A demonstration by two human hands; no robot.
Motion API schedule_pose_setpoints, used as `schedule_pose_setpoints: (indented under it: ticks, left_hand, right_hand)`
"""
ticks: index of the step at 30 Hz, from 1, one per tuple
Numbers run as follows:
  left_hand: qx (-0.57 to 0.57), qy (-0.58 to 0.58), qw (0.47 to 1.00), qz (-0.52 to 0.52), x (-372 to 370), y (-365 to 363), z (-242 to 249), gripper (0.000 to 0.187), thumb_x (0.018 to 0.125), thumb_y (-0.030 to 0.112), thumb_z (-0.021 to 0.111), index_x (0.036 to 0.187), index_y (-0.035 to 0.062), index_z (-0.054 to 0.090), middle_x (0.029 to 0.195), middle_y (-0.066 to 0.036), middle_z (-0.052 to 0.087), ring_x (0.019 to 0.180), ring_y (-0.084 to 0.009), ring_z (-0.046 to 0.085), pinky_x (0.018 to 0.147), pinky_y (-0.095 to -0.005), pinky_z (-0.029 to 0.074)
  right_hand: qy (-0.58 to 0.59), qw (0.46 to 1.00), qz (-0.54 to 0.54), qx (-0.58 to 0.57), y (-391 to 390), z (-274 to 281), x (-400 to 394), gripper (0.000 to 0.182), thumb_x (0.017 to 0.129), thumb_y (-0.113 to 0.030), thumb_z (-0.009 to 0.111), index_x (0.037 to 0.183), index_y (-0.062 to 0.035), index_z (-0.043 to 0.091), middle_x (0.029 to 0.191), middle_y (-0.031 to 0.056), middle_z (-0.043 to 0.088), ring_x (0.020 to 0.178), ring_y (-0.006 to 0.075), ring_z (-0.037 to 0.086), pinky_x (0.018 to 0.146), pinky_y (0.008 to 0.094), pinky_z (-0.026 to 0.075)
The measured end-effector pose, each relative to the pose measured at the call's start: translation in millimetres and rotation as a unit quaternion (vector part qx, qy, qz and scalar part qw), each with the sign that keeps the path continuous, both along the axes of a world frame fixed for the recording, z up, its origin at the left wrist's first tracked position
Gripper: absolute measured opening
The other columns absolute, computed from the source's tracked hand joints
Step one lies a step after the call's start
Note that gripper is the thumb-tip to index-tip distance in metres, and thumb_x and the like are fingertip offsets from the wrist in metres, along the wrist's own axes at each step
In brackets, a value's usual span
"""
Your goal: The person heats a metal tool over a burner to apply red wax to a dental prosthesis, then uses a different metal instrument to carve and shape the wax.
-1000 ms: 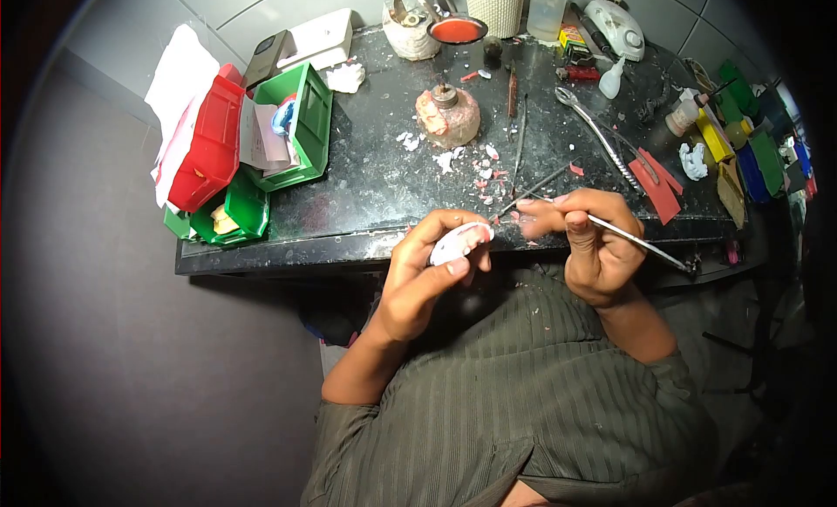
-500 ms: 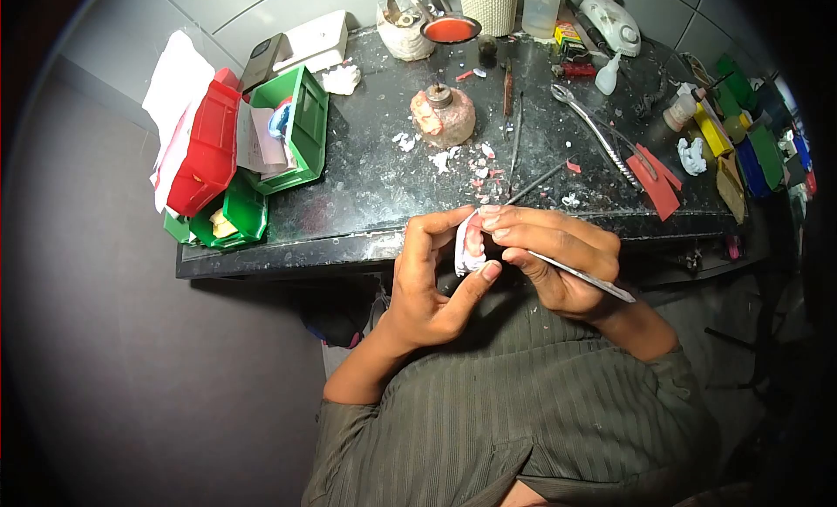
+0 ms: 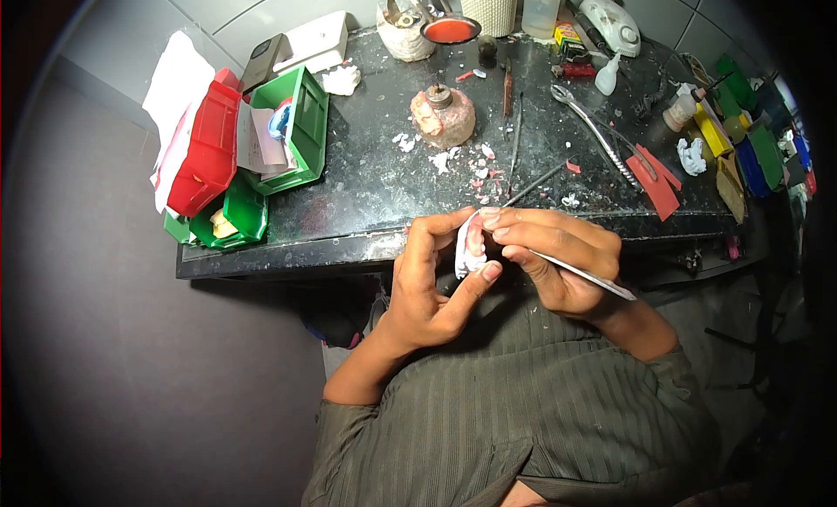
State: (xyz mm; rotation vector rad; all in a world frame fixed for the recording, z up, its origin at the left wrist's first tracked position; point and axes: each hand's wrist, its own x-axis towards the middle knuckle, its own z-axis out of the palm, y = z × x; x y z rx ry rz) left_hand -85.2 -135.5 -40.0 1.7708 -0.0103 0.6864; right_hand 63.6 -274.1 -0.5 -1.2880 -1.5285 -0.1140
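My left hand (image 3: 432, 285) is closed around a white dental model (image 3: 464, 256) at the front edge of the bench, its thumb and fingers on opposite sides. Pink wax (image 3: 475, 238) with pale teeth runs along the model's arch. My right hand (image 3: 558, 254) is closed on a slim metal wax carver (image 3: 588, 280), whose flat end sticks out to the lower right past the palm. The carver's other end is hidden by the fingers. The right fingertips rest at the upper edge of the wax.
A wax-spotted spirit burner (image 3: 443, 119) stands mid-bench amid pink and white scraps. Metal pliers (image 3: 597, 132) and pink wax sheets (image 3: 656, 183) lie to the right. Red bin (image 3: 205, 145) and green bin (image 3: 305, 132) sit at left. Behind hangs a round red-faced disc (image 3: 451, 30).
Both hands have stayed almost in place, with only a very slight shift of the right fingers and the model.
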Motion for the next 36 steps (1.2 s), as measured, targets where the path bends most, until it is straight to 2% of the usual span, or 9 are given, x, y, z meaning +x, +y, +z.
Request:
schedule_pose_setpoints:
  ticks: [3,7,10,13,15,21,25,31,36]
  left_hand:
    - [-0.026,-0.018,0.999,0.026,2.1,-1.5,-0.7,0.052,0.088,0.006,0.075,0.128,-0.01,0.047,0.116,-0.022,0.066,0.11,-0.0235,0.066,0.095,-0.0329,0.051]
    - [-0.013,-0.011,0.999,0.029,1.1,-1.3,0.7,0.052,0.088,0.006,0.075,0.128,-0.0101,0.047,0.116,-0.022,0.066,0.111,-0.0237,0.066,0.095,-0.0329,0.051]
    - [-0.011,-0.014,1.0,0.024,1.5,-1.7,2.9,0.052,0.088,0.007,0.075,0.128,-0.0102,0.047,0.116,-0.022,0.066,0.11,-0.0237,0.066,0.095,-0.033,0.051]
    - [-0.012,0.01,1.0,0.004,0.4,-0.3,2.0,0.053,0.089,0.0,0.071,0.132,-0.0079,0.042,0.122,-0.019,0.062,0.113,-0.0205,0.062,0.097,-0.0322,0.048]
    - [-0.006,-0.013,0.999,0.03,1.9,-1.0,0.7,0.051,0.088,0.007,0.075,0.127,-0.0105,0.047,0.116,-0.022,0.066,0.109,-0.0249,0.067,0.095,-0.0341,0.051]
    - [0.037,-0.011,0.998,0.045,2.7,1.4,1.7,0.051,0.087,0.008,0.076,0.126,-0.0113,0.05,0.11,-0.023,0.068,0.105,-0.0263,0.069,0.093,-0.0345,0.052]
    - [0.025,-0.007,0.999,0.047,1.2,1.4,1.8,0.051,0.087,0.009,0.076,0.126,-0.0115,0.051,0.109,-0.023,0.068,0.105,-0.0263,0.069,0.093,-0.0345,0.052]
    - [0.046,-0.005,0.998,0.052,1.8,2.4,3.9,0.051,0.086,0.009,0.077,0.126,-0.0108,0.051,0.109,-0.023,0.068,0.102,-0.0255,0.07,0.091,-0.0335,0.052]
    - [0.048,0.005,0.997,0.053,0.2,2.7,4.7,0.05,0.086,0.008,0.077,0.126,-0.0102,0.052,0.108,-0.022,0.069,0.101,-0.0247,0.07,0.089,-0.0329,0.052]
  right_hand:
    - [-0.015,1.0,0.007,0.019,3.0,-0.8,-2.0,0.013,0.092,-0.003,0.069,0.101,0.0062,0.069,0.1,0.0192,0.073,0.096,0.0343,0.074,0.082,0.0384,0.062]
    - [-0.017,0.999,0.037,0.028,2.8,0.1,0.4,0.014,0.092,-0.004,0.069,0.101,0.0062,0.069,0.1,0.0194,0.073,0.097,0.0345,0.074,0.083,0.0387,0.061]
    - [0.001,1.0,0.0,-0.007,0.1,-2.0,1.0,0.015,0.091,-0.005,0.069,0.102,0.0061,0.069,0.1,0.0194,0.073,0.099,0.0352,0.073,0.085,0.0395,0.061]
    - [-0.012,1.0,0.011,0.025,4.1,-2.6,0.1,0.015,0.091,-0.005,0.07,0.102,0.0065,0.069,0.1,0.0187,0.073,0.097,0.034,0.074,0.083,0.038,0.061]
    - [-0.01,0.999,0.035,0.025,3.4,-0.1,-0.1,0.014,0.092,-0.004,0.069,0.101,0.0068,0.069,0.099,0.0188,0.073,0.095,0.0333,0.074,0.082,0.0366,0.061]
    - [0.012,1.0,0.003,0.0,1.7,1.0,-0.9,0.013,0.092,-0.003,0.068,0.1,0.0068,0.069,0.1,0.0193,0.073,0.099,0.035,0.073,0.086,0.0389,0.06]
    - [-0.015,0.999,0.046,0.003,-0.1,1.9,0.5,0.012,0.092,-0.004,0.068,0.098,0.0067,0.069,0.099,0.0198,0.073,0.098,0.0346,0.073,0.085,0.0387,0.06]
    - [0.014,1.0,0.015,-0.007,0.3,-0.8,0.6,0.013,0.091,-0.005,0.071,0.098,0.0055,0.07,0.098,0.0186,0.073,0.101,0.0368,0.072,0.087,0.0414,0.06]
    - [-0.007,0.999,0.046,0.008,-0.4,-1.0,0.7,0.014,0.091,-0.006,0.07,0.098,0.006,0.069,0.097,0.0183,0.073,0.096,0.0349,0.074,0.086,0.0402,0.06]
